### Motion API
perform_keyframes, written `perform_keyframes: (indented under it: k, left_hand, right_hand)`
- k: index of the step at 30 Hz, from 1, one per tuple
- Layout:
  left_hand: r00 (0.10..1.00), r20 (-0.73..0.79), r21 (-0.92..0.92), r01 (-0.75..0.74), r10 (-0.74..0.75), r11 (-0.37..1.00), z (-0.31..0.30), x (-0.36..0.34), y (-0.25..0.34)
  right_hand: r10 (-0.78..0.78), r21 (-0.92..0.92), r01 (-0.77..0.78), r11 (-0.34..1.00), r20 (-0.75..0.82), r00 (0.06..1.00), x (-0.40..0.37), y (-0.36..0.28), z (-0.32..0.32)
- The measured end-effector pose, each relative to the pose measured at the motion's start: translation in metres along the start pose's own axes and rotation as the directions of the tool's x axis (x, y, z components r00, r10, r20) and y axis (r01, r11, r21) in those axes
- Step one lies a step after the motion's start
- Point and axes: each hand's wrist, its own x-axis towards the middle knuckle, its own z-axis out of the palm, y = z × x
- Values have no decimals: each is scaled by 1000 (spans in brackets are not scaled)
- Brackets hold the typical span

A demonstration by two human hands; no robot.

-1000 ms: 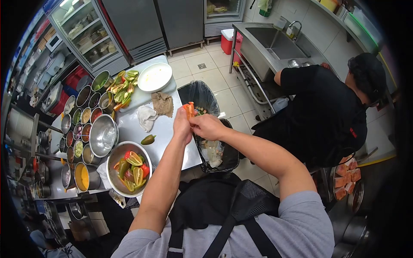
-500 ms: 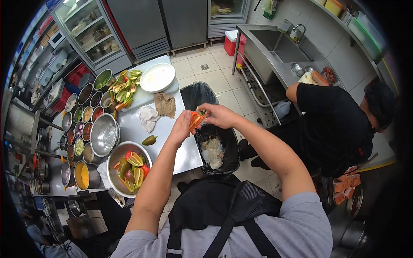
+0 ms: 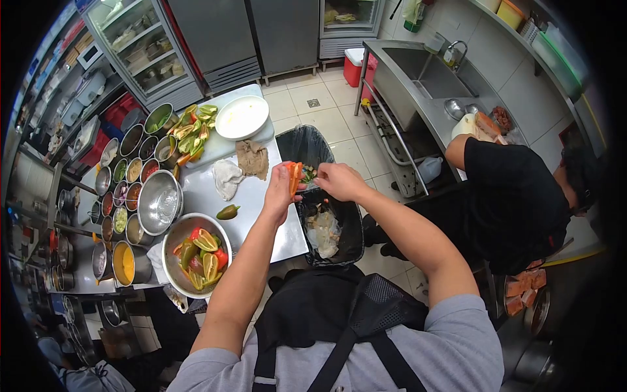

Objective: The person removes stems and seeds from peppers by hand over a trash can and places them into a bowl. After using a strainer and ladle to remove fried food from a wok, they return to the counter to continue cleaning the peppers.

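Note:
My left hand (image 3: 279, 196) is closed around an orange-red bell pepper piece (image 3: 295, 178), its hollow inside showing. Beside it, my right hand (image 3: 341, 182) has thumb and fingers pinched together; what is between them is too small to make out. Some green bits (image 3: 309, 174) show right by those fingertips. Both hands are over the near edge of a black-lined trash bin (image 3: 358, 225). On the steel table (image 3: 261, 228) lies a whole greenish pepper (image 3: 228, 212). A metal bowl (image 3: 171, 271) left of my forearm contains cut red, green and yellowish pepper pieces (image 3: 208, 251).
A white cutting board (image 3: 219, 147) carries a pile of pepper pieces (image 3: 194, 134) and a white dish (image 3: 242, 117). Cloths (image 3: 227, 179) lie nearby. Several metal containers (image 3: 132, 140) crowd the table's left. A co-worker in black (image 3: 516, 189) leans by the sink counter (image 3: 434, 98).
My right hand has drawn away from the pepper piece, to the right and slightly down. The left hand still holds the piece, now turned more upright.

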Motion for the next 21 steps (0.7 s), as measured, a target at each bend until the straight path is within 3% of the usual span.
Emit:
perform_keyframes:
  k: [2, 4, 7, 9, 10, 12, 16, 18, 19, 21]
  left_hand:
    - [998, 56, -13, -34, 34, 999, 11, -3, -2]
    - [985, 155, 68, -93, 81, 993, 24, -6, -4]
    - [971, 138, 120, -211, 194, 970, 39, 2, -23]
    - [945, 99, 208, -325, 311, 923, 43, 6, -30]
    - [946, 94, 210, -324, 310, 923, 47, 2, -26]
    - [983, 79, 79, -171, 164, 982, 53, -6, -16]
    - [994, 89, -54, -56, 61, 997, 44, -2, -20]
    - [991, -49, -282, -135, 127, 950, 35, 7, -24]
    - [987, -77, -307, -156, 139, 939, 23, 9, -22]
    - [984, -179, -297, -57, 3, 953, -12, 7, -22]
  right_hand:
    - [93, 204, -102, 974, 56, 994, 5, -19, -11]
    - [107, 204, -106, 973, 6, 994, 7, -22, -6]
    - [143, 267, -123, 956, -55, 988, 6, -16, 4]
    - [73, 270, -36, 962, -126, 989, 4, -16, 3]
    - [69, 272, -33, 962, -123, 990, 3, -17, 0]
    - [29, 389, 18, 921, -115, 993, 1, -17, -9]
    - [-58, 340, 104, 935, -141, 988, 1, -15, -2]
    - [-325, 266, 296, 917, 71, 943, 2, -11, 4]
    - [-327, 279, 289, 916, 100, 940, 1, -13, 3]
    - [-286, 305, 251, 918, 73, 955, 3, -8, 9]
